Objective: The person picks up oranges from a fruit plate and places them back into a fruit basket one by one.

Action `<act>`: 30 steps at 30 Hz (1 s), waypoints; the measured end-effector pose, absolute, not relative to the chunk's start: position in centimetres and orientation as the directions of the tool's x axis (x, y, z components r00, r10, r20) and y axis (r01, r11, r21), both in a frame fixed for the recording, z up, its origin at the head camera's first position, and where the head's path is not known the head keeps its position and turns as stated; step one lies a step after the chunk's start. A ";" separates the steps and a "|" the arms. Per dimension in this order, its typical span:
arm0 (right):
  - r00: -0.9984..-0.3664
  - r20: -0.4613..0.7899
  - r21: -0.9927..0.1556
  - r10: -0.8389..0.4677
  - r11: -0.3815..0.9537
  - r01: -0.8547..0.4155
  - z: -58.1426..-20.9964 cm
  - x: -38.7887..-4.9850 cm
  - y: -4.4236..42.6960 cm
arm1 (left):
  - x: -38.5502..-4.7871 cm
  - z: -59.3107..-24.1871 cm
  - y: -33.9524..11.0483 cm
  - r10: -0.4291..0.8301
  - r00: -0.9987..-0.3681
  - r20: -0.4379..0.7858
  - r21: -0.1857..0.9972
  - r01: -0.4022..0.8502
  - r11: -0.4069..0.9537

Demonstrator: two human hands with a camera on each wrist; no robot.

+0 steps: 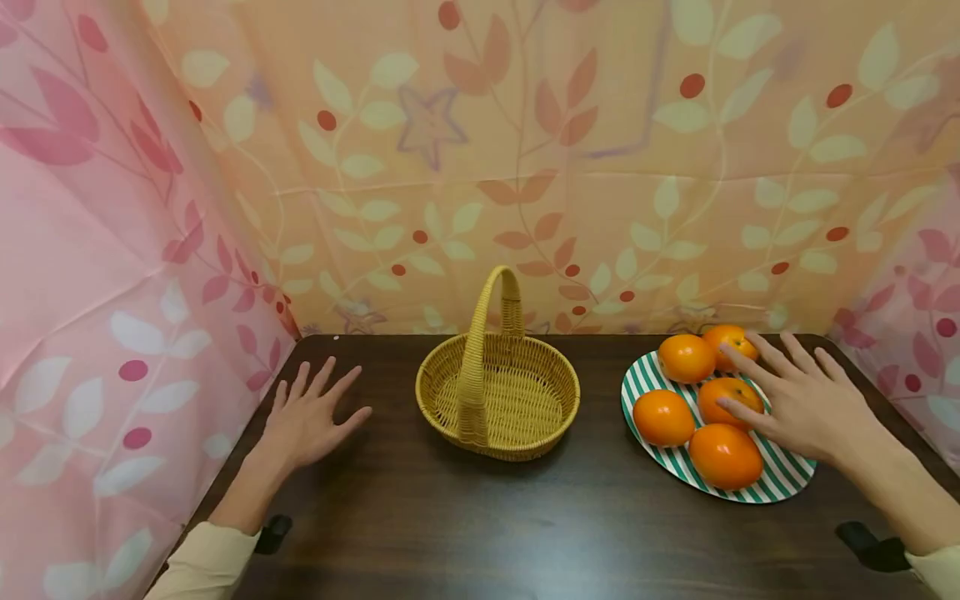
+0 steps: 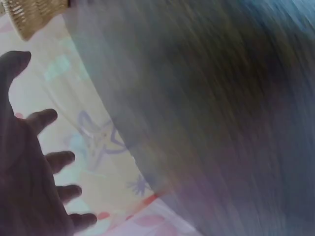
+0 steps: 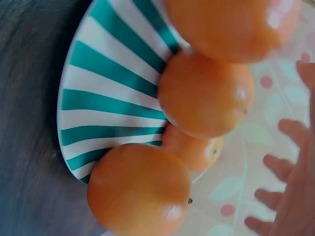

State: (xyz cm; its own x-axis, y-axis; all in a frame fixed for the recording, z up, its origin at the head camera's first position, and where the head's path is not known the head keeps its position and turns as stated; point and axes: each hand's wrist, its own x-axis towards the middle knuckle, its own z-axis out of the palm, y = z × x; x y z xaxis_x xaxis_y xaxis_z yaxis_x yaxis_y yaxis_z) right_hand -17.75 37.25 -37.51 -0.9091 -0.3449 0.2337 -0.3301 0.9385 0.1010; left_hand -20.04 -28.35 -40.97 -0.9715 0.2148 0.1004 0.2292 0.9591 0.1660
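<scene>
Several oranges point(image 1: 726, 457) lie on a plate point(image 1: 787, 479) with green and white stripes at the right of the table. My right hand point(image 1: 806, 400) is spread above the plate's right side, its fingers straight and holding nothing; it hides parts of the back oranges. In the right wrist view, the fingers stand apart from the nearest orange point(image 3: 206, 93). A yellow wicker basket point(image 1: 555, 375) with a tall arched handle sits upright mid-table, with nothing in it. To the basket's left, my left hand point(image 1: 307, 425) is held over the table with fingers spread, holding nothing.
The dark wooden table point(image 1: 465, 525) carries the basket and plate. A patterned curtain point(image 1: 360, 208) hangs along its back edge, and pink cloth point(image 1: 90, 333) lines the left side. A black strap-like piece point(image 1: 273, 533) is by the left wrist, another point(image 1: 873, 546) by the right.
</scene>
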 end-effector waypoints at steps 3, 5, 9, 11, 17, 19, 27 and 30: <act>-0.891 0.278 -0.064 -0.358 0.919 -0.389 -36.8 -17.6 37.5 | -20.4 -41.1 -27.9 0.295 -0.949 0.112 0.323 0.315 0.893; -0.871 0.333 -0.181 -0.360 0.883 -0.434 -36.4 -17.4 37.5 | -20.5 -41.1 -27.5 0.342 -0.932 0.121 0.443 0.359 0.821; -0.817 0.450 -0.293 -0.361 0.804 -0.516 -36.2 -17.0 37.4 | -20.6 -40.9 -26.7 0.387 -0.912 0.136 0.632 0.381 0.675; -0.787 0.503 -0.304 -0.356 0.780 -0.547 -36.4 -16.8 37.5 | -20.7 -40.9 -26.1 0.400 -0.905 0.144 0.671 0.387 0.632; -0.779 0.528 -0.371 -0.339 0.733 -0.570 -37.0 -16.1 37.7 | -20.9 -41.5 -24.6 0.442 -0.889 0.119 0.697 0.392 0.600; -0.777 0.526 -0.390 -0.346 0.714 -0.582 -37.3 -15.9 37.7 | -21.0 -41.8 -24.2 0.449 -0.886 0.115 0.710 0.390 0.587; -0.779 0.516 -0.443 -0.357 0.667 -0.599 -38.4 -14.9 37.6 | -21.1 -42.0 -22.8 0.452 -0.878 0.158 0.720 0.416 0.556; -0.785 0.505 -0.435 -0.358 0.680 -0.590 -38.8 -14.4 37.8 | -21.2 -42.0 -22.4 0.452 -0.877 0.162 0.720 0.419 0.553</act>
State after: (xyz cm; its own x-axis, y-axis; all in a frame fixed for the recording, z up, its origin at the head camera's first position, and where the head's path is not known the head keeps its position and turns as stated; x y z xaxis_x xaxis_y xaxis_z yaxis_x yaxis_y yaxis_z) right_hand -14.38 37.81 -38.78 -0.7852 -0.3579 0.5053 -0.5901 0.6799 -0.4354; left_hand -21.25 -22.37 -42.04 -0.8769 0.4525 0.1622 0.4187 0.5533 0.7201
